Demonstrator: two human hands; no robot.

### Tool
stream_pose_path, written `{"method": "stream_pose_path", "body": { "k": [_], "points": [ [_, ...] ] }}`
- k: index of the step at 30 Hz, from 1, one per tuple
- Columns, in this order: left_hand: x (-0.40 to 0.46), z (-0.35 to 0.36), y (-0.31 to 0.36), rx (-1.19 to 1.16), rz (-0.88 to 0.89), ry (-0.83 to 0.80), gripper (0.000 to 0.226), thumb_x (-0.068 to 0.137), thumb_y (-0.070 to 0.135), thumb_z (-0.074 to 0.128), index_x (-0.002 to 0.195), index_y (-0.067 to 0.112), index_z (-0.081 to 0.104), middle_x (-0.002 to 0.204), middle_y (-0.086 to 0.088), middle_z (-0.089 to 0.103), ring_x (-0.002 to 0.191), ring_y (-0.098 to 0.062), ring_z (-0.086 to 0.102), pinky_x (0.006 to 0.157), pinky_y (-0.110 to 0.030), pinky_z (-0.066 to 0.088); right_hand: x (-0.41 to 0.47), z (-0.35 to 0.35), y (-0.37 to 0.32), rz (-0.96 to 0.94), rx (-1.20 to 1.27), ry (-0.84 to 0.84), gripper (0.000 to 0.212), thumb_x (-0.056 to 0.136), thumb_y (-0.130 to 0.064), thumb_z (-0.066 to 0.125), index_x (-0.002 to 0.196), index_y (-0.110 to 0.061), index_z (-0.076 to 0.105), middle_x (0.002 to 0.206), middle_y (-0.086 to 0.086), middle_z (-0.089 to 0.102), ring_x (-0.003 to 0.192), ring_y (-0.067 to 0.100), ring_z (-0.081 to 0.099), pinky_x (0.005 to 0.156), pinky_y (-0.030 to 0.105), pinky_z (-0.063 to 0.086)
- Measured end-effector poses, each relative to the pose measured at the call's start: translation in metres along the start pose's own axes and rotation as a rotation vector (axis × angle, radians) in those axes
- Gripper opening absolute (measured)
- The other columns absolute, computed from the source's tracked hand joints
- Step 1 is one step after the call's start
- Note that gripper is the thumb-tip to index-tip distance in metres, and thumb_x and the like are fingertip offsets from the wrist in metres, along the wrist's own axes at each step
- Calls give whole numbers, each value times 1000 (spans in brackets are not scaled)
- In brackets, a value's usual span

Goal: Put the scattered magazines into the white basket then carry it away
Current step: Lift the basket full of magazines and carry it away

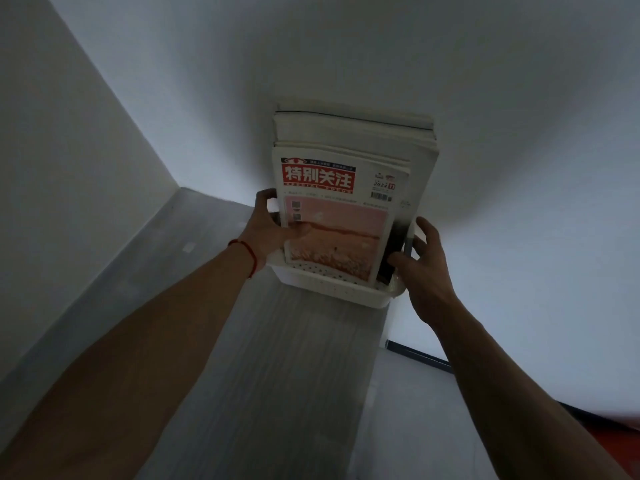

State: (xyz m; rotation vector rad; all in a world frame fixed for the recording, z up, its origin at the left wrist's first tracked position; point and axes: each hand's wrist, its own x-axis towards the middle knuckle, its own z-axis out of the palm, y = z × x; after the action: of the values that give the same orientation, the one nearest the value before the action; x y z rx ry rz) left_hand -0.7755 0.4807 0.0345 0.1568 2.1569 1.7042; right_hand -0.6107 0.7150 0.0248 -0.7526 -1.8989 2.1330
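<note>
Both bare forearms come in from the bottom corners, around 7 and 5 o'clock, and reach up toward the middle of the view. The left wrist has a thin red string bracelet (248, 255) on it.

Left hand (273, 226) sits at about 9 o'clock from the white basket (332, 284). Its fingers are curled around the basket's left edge and the thumb is pressed flat on the front cover, so that one's definitely gripping. Right hand (424, 266) is at roughly 3 o'clock from the basket, thumb hooked against the right rim, fingers spread and reaching round the side. Looks like it's holding that side too, though the fingertips go out of sight behind the stack.

The basket is a perforated plastic thing, dead center, resting on or held just above the far end of a long grey surface (277, 375), can't really tell which. The magazines (346, 174) stand upright inside it, packed together and poking way up past the rim. The front one has a red title block with white Chinese characters and a pinkish field photo below.

Behind all that, up at 12 o'clock, is a plain white wall (450, 64), and another wall meets it at a corner off at 9 to 10 o'clock. Lighting's pretty dim overall.
</note>
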Motion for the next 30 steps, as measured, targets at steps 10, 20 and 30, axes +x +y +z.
{"method": "stream_pose_path", "body": {
  "k": [10,20,30],
  "points": [
    [15,3,11,90,-91,58,62,70,-16,57,118,22,45,86,-3,68,70,-19,63,47,-23,47,9,-14,8,13,41,-83,84,76,21,52,143,-29,47,142,-2,56,138,25,46,105,59,47],
    [-9,4,-4,211,-154,305,31,91,14,65,119,17,53,115,-3,66,101,-22,64,87,-39,57,-8,17,31,-33,-29,-3,62,106,-23,41,156,-39,8,155,2,39,129,15,51,106,50,47],
    [-24,24,-19,-105,-285,331,24,103,21,45,123,20,59,112,-13,69,97,-33,70,81,-56,60,-2,26,30,6,-205,104,38,106,-20,34,142,-32,30,101,-20,59,85,2,64,63,24,54]
  ]
}}
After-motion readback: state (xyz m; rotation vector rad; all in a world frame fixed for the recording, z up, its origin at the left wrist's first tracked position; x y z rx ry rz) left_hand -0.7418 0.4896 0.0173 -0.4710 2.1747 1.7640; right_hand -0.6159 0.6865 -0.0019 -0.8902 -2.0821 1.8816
